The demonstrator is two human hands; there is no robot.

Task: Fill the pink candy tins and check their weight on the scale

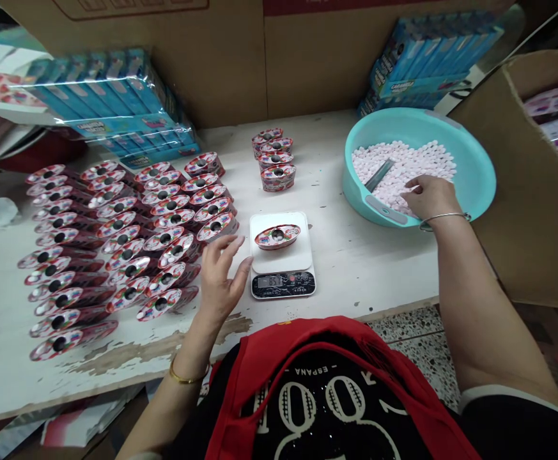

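Observation:
A small oval candy tin (277, 236) with a hole in its lid sits on a white kitchen scale (282, 254), whose display is lit. My left hand (222, 275) hovers just left of the scale, fingers spread and holding nothing. My right hand (429, 195) reaches into a teal basin (475, 172) of small pink-white candies (403, 163), fingers curled down among them; what they hold is hidden. A metal scoop (379, 176) lies in the candies beside that hand.
Several rows of matching tins (116, 243) lie on the white table (355, 262) to the left, and a short stack (275, 160) stands behind the scale. Blue shrink-wrapped packs (116, 102) lie at back left and back right. An open cardboard box (537, 191) stands on the right.

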